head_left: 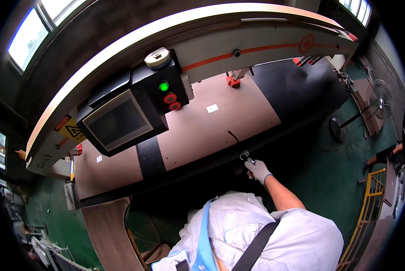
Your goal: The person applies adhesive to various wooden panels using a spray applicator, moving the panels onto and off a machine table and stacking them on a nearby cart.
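Observation:
My right hand [259, 170], in a white glove, is closed round the grip of an air blow gun [246, 156] with a metal head. A thin dark piece [233, 136], seemingly its nozzle, shows over the near edge of a large brown panel [211, 128]. Small holes dot that panel, and a white label [212, 108] lies on it. It rests on the black bed of a long machine. A second brown panel [107, 169] lies farther left, across a black strip. My left hand is out of view.
A machine beam [265, 52] arches over the panels, carrying a control box with a screen [117, 121], a green-lit button [164, 86] and red buttons. A standing fan [381, 101], a yellow frame [369, 194] and another person's arm [394, 151] are at right. Brown boards [107, 230] sit lower left.

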### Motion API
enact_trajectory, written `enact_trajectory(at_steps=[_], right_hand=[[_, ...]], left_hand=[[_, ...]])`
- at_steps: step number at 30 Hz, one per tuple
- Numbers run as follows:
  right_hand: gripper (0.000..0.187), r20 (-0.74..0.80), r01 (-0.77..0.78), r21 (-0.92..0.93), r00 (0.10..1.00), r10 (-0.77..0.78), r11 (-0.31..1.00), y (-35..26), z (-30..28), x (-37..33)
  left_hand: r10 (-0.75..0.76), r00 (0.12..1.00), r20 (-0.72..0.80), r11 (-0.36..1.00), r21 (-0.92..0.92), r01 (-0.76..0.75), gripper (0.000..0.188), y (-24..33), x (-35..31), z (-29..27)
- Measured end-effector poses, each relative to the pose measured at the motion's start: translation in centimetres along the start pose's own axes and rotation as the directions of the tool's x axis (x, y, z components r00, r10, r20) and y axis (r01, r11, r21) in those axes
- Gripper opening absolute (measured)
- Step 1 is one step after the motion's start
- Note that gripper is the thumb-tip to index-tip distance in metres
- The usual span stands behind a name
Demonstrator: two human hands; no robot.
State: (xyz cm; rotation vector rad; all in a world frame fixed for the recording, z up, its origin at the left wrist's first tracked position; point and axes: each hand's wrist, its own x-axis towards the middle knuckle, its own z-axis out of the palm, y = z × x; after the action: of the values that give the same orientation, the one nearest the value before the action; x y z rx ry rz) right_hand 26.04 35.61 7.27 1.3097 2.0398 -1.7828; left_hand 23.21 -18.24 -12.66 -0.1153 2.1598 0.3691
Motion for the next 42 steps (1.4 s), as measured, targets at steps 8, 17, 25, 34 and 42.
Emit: enact_trajectory(at_steps=[8,17,25,34,42], right_hand=[[0.043,0.289,-0.023,-0.029,0.957,0.03,0.999,-4.6,-1.6,9.7],[0.043,0.324,-0.02,0.032,0.946,0.009,0.999,-0.2,-2.1,14.4],[0.053,0.478,-0.105,-0.082,0.868,0.132,0.991,-2.3,0.3,15.7],[0.052,0.468,-0.041,0.013,0.883,0.03,0.999,-1.8,3.2,15.8],[0.059,0.461,-0.077,0.03,0.886,0.055,0.997,0.8,4.8,23.2]], left_hand=[[-0.165,0.943,-0.289,0.77,-0.635,-0.06,0.036,7.4,-6.9,-1.9],[-0.192,0.938,-0.289,0.746,-0.664,-0.052,0.049,9.4,-13.3,15.3],[-0.259,0.962,-0.087,0.827,-0.535,0.174,0.052,7.6,-30.4,36.1],[-0.497,0.866,0.05,0.639,-0.655,0.404,0.051,9.3,-42.1,39.1],[-0.596,0.803,-0.012,0.522,-0.765,0.376,0.05,10.0,-41.9,40.0]])
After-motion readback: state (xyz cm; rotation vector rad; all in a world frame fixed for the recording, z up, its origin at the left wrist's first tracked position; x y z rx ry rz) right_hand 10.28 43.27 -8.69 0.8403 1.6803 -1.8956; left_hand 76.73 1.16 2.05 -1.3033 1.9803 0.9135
